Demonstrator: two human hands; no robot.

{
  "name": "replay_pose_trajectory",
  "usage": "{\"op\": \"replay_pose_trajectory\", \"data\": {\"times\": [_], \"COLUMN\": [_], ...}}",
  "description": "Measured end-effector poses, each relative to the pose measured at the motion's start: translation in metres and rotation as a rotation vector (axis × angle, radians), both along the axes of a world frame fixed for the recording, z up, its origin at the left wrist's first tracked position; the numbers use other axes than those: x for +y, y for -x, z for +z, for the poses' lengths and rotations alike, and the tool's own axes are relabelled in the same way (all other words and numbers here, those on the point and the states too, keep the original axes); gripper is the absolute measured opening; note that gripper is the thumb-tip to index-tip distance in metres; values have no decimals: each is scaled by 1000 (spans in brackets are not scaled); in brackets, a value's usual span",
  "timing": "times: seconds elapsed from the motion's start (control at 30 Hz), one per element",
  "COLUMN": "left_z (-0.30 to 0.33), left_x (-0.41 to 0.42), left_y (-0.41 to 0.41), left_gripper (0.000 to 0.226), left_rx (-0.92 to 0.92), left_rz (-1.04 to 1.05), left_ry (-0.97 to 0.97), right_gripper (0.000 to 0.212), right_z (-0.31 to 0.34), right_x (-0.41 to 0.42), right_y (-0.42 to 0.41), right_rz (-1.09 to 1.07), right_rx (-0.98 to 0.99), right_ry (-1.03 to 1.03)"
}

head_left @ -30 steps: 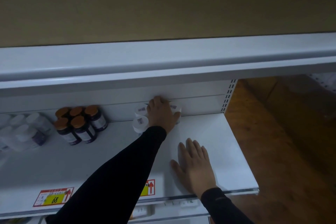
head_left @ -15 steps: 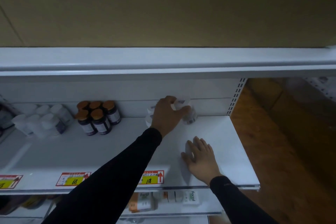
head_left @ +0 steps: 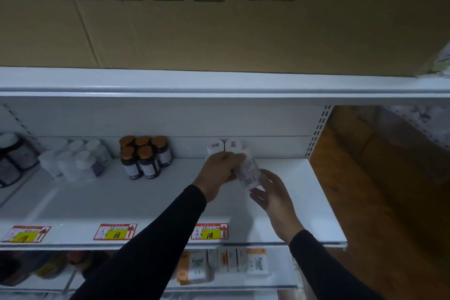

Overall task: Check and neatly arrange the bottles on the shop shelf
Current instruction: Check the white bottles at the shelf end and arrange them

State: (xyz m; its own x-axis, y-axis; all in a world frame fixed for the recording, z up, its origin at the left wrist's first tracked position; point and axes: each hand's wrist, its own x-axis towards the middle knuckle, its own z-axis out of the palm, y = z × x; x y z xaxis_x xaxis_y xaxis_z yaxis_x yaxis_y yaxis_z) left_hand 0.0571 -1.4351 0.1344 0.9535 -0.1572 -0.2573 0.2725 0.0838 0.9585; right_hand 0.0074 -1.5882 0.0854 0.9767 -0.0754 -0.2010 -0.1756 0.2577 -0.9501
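Head camera shows first a big brown cardboard box [head_left: 219,19] with black handling symbols, standing on the top shelf [head_left: 219,85]. Under it is the white shop shelf [head_left: 97,197], its back panel and a slotted upright at the right end. On the front edge are three red and yellow price tags [head_left: 115,232], reading 118, 68 and 118. Both arms wear black sleeves and reach over this shelf. At the back stand five dark bottles with orange caps [head_left: 146,157] in a tight group, and to their left a group of white bottles [head_left: 75,161]; further left some dark jars, blurred. Two white bottles [head_left: 225,146] stand side by side against the back panel, just behind the hands. The left hand [head_left: 219,173] has its fingers curled around a white bottle [head_left: 248,172], held tilted above the shelf with its barcode label facing the camera. The right hand [head_left: 272,192] is under the bottle's lower end, fingers loosely spread and touching it. On the lower shelf stand small boxes [head_left: 258,263], partly blurred
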Motion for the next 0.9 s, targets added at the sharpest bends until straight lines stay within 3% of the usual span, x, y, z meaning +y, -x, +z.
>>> {"op": "replay_pose_trajectory", "data": {"times": [0.27,0.6,0.9], "left_z": [-1,-2,-1], "left_x": [8,13,13], "left_y": [11,14,15], "left_gripper": [20,26,22], "left_rx": [88,117,63], "left_rz": [-18,-5,30], "left_ry": [139,235,170], "right_gripper": [28,31,26], "right_z": [9,22,20], "right_x": [10,22,25], "right_y": [10,18,20], "right_rz": [39,29,38], "right_rx": [-59,145,48], "right_ry": [11,-375,-236]}}
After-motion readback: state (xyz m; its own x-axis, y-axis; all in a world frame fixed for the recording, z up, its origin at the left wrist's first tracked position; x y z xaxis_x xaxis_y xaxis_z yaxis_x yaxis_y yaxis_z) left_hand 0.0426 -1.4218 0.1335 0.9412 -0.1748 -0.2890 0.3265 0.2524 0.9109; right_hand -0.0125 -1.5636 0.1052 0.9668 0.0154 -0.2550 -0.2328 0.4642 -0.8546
